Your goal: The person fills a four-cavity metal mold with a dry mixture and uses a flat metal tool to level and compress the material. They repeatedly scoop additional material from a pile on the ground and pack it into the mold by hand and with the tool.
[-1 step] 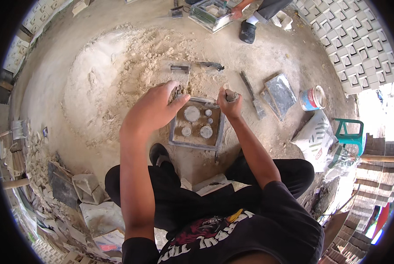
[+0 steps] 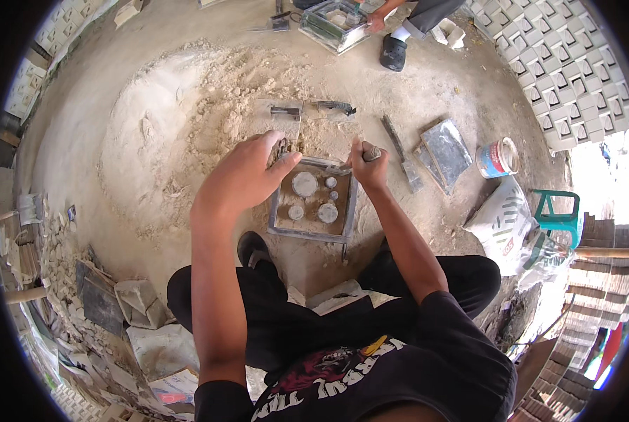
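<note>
On the dusty ground before me sits a square mould frame (image 2: 349, 204). Inside its brown bed are several round pale discs (image 2: 305, 184) of different sizes. My left hand (image 2: 248, 170) is over the frame's far left corner, thumb and forefinger apart; the other fingers are hidden. At the far right corner, my right hand (image 2: 369, 167) is closed around the round handle (image 2: 373, 154) of a small tool. Its thin end seems to reach toward the frame's far edge, but its shape is unclear.
Loose sandy powder (image 2: 153, 126) is heaped at the far left. To the right are a flat-bladed scraper (image 2: 409, 172), a grey board (image 2: 446, 155), a paint bucket (image 2: 498, 157), a white sack (image 2: 503, 221) and a green stool (image 2: 559, 214). Another person's hand (image 2: 376, 22) touches a glass-sided box (image 2: 334, 29).
</note>
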The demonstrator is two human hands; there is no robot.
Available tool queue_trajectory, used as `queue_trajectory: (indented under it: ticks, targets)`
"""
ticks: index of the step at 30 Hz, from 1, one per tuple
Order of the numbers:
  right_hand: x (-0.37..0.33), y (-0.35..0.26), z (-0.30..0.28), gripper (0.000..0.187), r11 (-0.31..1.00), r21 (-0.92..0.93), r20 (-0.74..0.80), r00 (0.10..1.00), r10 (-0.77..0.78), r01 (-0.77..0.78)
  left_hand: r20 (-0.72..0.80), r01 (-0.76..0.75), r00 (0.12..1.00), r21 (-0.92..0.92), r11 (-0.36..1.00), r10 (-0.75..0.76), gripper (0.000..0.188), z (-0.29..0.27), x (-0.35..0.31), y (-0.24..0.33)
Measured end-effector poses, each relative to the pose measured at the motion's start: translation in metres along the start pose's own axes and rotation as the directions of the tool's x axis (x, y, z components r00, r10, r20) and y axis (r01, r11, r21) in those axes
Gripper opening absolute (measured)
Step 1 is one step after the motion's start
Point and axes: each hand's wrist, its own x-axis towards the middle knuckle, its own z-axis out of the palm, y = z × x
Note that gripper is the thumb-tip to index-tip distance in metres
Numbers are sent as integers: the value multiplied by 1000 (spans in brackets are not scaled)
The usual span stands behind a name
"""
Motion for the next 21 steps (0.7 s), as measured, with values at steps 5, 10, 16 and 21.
queue_trajectory:
  ticks: [5, 10, 16, 21]
  targets:
    - [-5, 44, -19, 41, 999, -37, 6, 999, -37, 37, 82, -11, 997, -3, 1000, 11, 65, 6, 9, 14]
    - [3, 19, -25, 50, 994, -88, -16, 998, -67, 66, 65, -22, 998, 27, 999, 20, 64, 10, 14, 15]
    - [-3, -23, -22, 50, 963, 226, -25, 987, 160, -150, -1, -90, 996, 0, 996, 90, 62, 10, 14, 9]
    - [-5, -15, -22, 50, 955, 241, 0, 984, 179, -173, 4, -80, 997, 17, 997, 80, 59, 12, 17, 17]
